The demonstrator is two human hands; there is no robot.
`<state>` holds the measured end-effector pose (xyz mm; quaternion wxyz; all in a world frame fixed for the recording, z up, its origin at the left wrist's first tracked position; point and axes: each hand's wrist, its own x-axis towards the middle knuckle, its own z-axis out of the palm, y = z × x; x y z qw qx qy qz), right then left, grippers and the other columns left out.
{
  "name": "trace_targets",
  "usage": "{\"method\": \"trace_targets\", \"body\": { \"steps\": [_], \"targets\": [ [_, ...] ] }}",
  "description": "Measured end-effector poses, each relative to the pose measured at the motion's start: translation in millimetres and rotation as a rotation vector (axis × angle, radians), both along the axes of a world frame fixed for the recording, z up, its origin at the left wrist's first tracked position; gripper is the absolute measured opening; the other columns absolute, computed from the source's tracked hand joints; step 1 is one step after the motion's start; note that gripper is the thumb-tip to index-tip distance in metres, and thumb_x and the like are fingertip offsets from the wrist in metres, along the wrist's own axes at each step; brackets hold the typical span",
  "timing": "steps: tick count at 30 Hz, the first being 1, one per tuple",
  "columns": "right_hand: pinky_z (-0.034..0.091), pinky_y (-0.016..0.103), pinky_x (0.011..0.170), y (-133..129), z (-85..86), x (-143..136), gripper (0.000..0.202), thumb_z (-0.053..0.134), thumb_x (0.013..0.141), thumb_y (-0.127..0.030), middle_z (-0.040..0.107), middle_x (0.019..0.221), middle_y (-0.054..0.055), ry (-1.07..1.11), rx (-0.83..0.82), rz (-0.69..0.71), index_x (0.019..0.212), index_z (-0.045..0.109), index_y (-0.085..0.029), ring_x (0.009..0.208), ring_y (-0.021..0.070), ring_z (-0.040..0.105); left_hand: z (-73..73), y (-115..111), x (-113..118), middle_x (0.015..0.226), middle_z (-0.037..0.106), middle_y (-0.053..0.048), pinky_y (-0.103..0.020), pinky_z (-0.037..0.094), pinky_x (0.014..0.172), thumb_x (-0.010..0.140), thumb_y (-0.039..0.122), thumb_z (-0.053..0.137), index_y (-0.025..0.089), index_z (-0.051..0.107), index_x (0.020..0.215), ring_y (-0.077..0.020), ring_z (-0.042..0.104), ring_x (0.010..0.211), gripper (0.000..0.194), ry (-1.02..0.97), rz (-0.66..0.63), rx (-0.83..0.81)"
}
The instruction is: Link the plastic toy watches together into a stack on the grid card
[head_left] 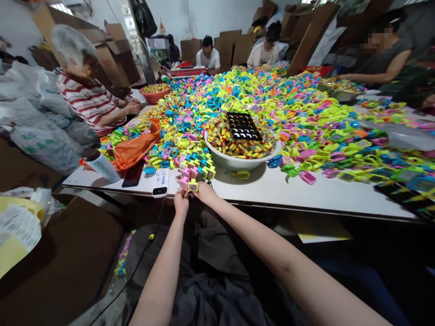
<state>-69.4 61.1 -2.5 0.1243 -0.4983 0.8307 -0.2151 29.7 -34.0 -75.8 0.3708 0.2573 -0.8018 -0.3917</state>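
At the table's near edge, a tight cluster of toy watches (197,172) with square faces stands in rows, in pink, yellow and blue. My left hand (181,202) is closed at its near left corner, by a pink toy watch (184,183). From the right, my right hand (205,194) grips the near side beside a yellow toy watch (192,186); its fingertips are mostly hidden. Whatever carries the cluster underneath is hidden. Just behind, a white bowl (234,162) holds small wrapped candies (220,140), with a black compartment tray (243,127) lying on top.
A huge heap of loose toy watches (306,108) covers the table (306,199). To the left are a white device with a cable (159,192), a dark phone-like slab (133,174), a tumbler (103,166) and an orange bag (136,147). Several people sit around the table.
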Motion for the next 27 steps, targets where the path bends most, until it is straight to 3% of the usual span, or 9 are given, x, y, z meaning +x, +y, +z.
{"method": "trace_targets", "body": {
  "steps": [5,8,20,27],
  "targets": [
    [0.041,0.02,0.077,2,6.8,1,0.03,0.044,0.082,-0.031,0.059,0.105,0.007,0.002,0.069,-0.008,0.106,0.058,-0.018,0.094,0.0151,0.056,-1.1,-2,0,0.077,0.059,-0.007,-0.022,0.04,0.066,0.079,0.025,0.046,0.012,0.062,0.08,-0.0155,0.054,0.073,0.021,-0.019,-0.021,0.019],
    [0.04,0.024,0.08,2,10.7,2,0.029,0.046,0.081,-0.034,0.062,0.099,0.009,0.088,0.098,-0.034,0.099,0.061,-0.016,0.092,0.0175,0.057,-2.0,-1,0,0.074,0.059,-0.007,-0.022,0.04,0.066,0.079,0.025,0.046,0.012,0.062,0.078,-0.0155,0.054,0.072,0.02,0.004,-0.005,0.016],
    [0.04,0.023,0.076,-1,10.9,2,0.024,0.046,0.081,-0.026,0.064,0.09,0.01,0.158,0.028,0.058,0.088,0.065,-0.013,0.084,0.0166,0.058,-0.7,3,-1,0.071,0.058,-0.005,-0.022,0.038,0.063,0.08,0.029,0.047,0.012,0.059,0.073,-0.0146,0.051,0.068,0.021,-0.021,0.041,-0.002],
    [0.042,0.025,0.075,-1,16.5,8,0.024,0.044,0.081,-0.025,0.064,0.088,0.01,0.158,0.065,-0.022,0.087,0.065,-0.013,0.082,0.0185,0.059,2.4,7,-3,0.075,0.059,-0.007,-0.022,0.037,0.063,0.079,0.027,0.046,0.012,0.06,0.075,-0.0157,0.053,0.071,0.021,-0.01,0.072,-0.002]
  ]
}}
